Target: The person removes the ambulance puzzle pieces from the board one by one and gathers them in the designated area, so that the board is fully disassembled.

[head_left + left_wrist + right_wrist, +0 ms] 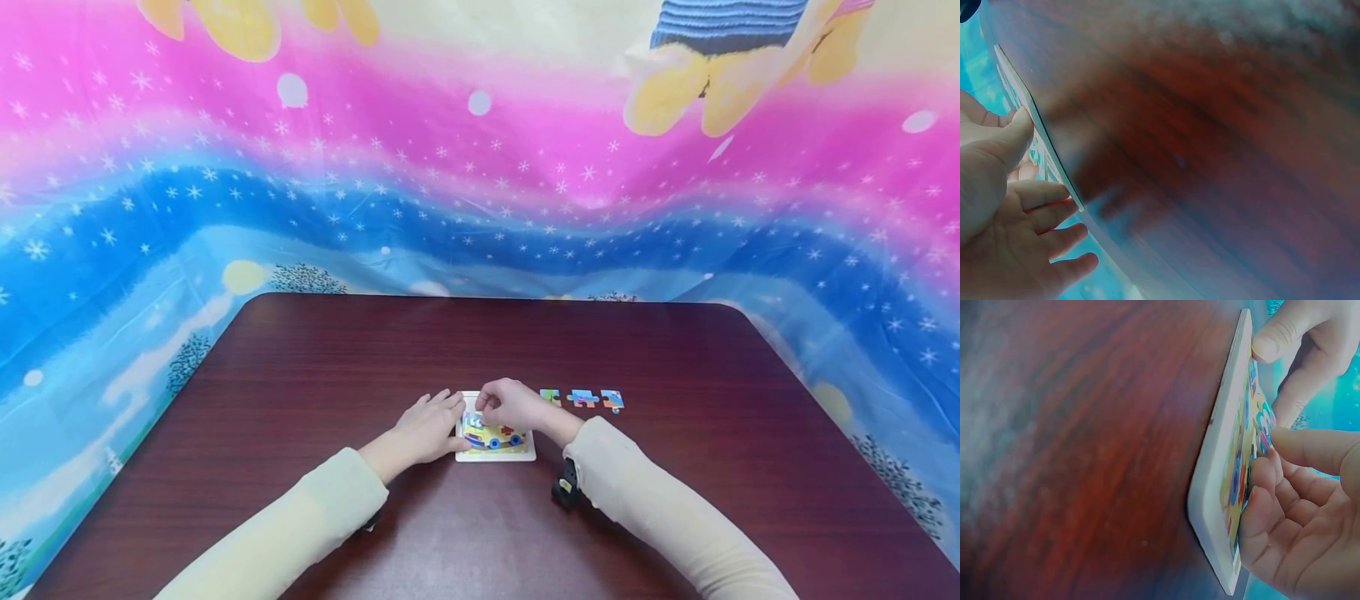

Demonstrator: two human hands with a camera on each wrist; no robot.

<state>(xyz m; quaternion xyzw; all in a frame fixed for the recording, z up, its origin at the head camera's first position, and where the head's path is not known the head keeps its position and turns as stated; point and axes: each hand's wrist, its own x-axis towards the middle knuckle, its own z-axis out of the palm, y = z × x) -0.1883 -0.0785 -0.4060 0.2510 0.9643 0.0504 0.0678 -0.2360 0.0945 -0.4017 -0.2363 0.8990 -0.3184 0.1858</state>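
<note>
A small white-framed puzzle board [525, 454] with a colourful car picture lies on the dark wooden table [300, 367]. My left hand [438, 421] rests flat at the board's left side, thumb against its edge [1025, 122], fingers relaxed. My right hand [486, 408] hovers over the board's far left part, its fingers curled. In the right wrist view its thumb and fingertips [1266, 487] pinch a colourful puzzle piece [1262, 422], tilted against the board [1213, 487]. Three loose pieces [582, 398] lie in a row to the right of the board.
A bright pink and blue patterned cloth [480, 208] hangs behind and around the table. A small black wrist device [565, 487] sits under my right sleeve. Bare tabletop surrounds the board on all sides.
</note>
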